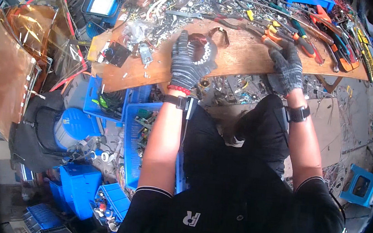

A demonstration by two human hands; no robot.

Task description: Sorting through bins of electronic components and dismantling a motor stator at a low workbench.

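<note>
**Left hand (186, 67) on a coil (206, 52)**

Fingers are curled round it, upper middle of the frame, over the bench (243, 62), probably to keep it steady. Right hand (287, 68) sits by orange handles (271, 42); can't tell if those fingers grip. Handles point its way, likely for easy grabbing.

Wooden bench (243, 58), scrap-strewn grey floor (360, 136), blue plastic stool (354, 198) at right.

Two hands in grey knitted gloves: left hand (187, 66), right hand (287, 69); one reddish-brown ring with white loops (206, 54); one brown wooden surface (244, 56); one square blue plastic stool (353, 198), right.
</note>
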